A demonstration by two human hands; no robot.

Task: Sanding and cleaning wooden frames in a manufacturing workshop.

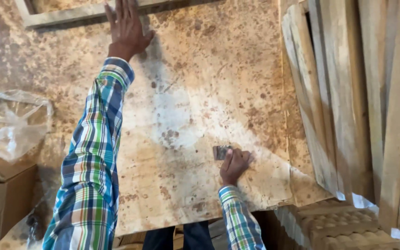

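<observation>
A large stained, speckled board (195,92) lies flat in front of me, paler in its middle. My left hand (127,28) rests flat on its far part with the fingers spread, the plaid sleeve stretched out. My right hand (234,165) is near the board's front right corner, fingers closed on a small grey sanding block (221,152) pressed against the surface.
A wooden frame (65,16) lies at the far edge. Several wooden planks (348,92) lean at the right. A clear plastic bag (10,122) and a cardboard box (3,199) sit at the left. Egg-tray-like moulded sheets (339,224) are stacked at the bottom right.
</observation>
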